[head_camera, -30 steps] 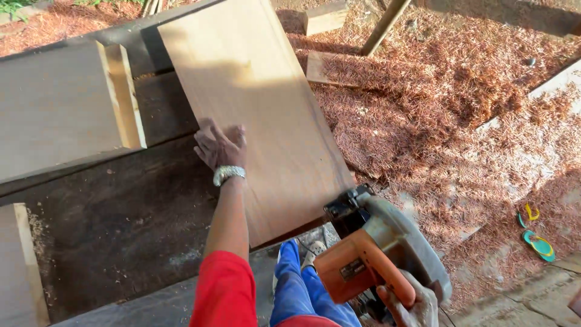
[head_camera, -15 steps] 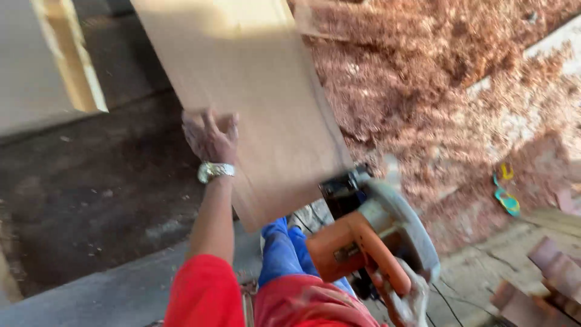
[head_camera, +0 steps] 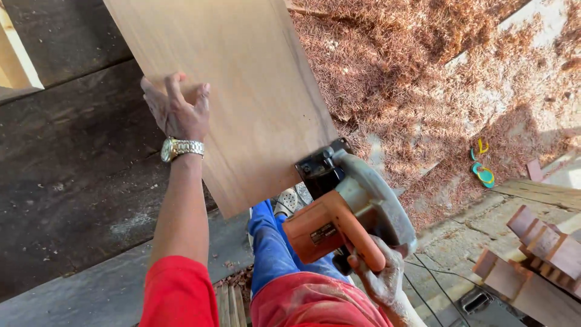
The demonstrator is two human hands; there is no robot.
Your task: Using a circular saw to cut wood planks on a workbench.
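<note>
A wide light-brown wooden board (head_camera: 242,91) lies slanted across a dark workbench (head_camera: 72,175), its near end overhanging the bench edge. My left hand (head_camera: 175,109), with a metal wristwatch, presses flat on the board's left edge. My right hand (head_camera: 378,275) grips the orange handle of a circular saw (head_camera: 345,209). The saw's black base plate sits at the board's near right corner, touching its edge.
Reddish sawdust (head_camera: 423,79) covers the ground to the right. A pair of sandals (head_camera: 482,169) lies on it. Stacked reddish wood blocks (head_camera: 538,254) sit at the lower right. A pale plank edge (head_camera: 15,66) shows at the upper left. A cable runs over the paving.
The view has shifted closer and left. The saw has come up against the board's near right corner. My left hand stays pressed on the board's left edge.
</note>
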